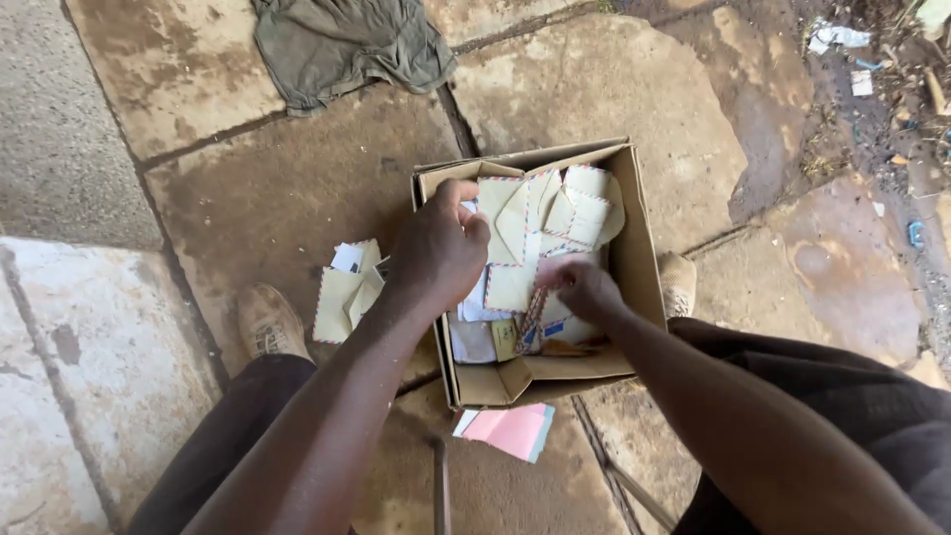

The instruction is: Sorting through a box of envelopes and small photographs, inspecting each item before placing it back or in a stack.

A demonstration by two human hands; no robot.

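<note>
1. An open brown cardboard box (642, 260) sits on the stone-slab ground (248, 198) between the person's legs, about mid-scene, its flaps folded outward.
2. Inside it lies a loose heap of cream paper envelopes with red-and-blue striped edges (555, 213), mixed with a few white and blue-marked pieces; the layers below the top are hidden.
3. The left hand (438, 248) rests over the box's left wall, fingers curled in onto the top edge of one cream envelope (500, 213); the grip looks like a pinch, though the fingertips are partly hidden behind the knuckles.
4. The right hand (586, 290) is lower in the box, fingers bent down into the papers; what it grips, if anything, cannot be told, since the fingers are buried and blurred.
5. Both forearms cross the near part of the scene and cover the near-left corner of the box.
6. Left of the box, a small stack of the same cream envelopes (345, 297) lies on the ground, partly hidden by the left wrist.
7. Near the box's near edge, a pink sheet of paper (515, 429) peeks out, its far part tucked under the box.
8. A dusty tan shoe (267, 322) shows at left; another (679, 282) is mostly hidden behind the box's right wall.
9. Far off, a crumpled olive-green cloth (347, 45) is cut off by the top edge; litter (842, 40) lies far right.
</note>
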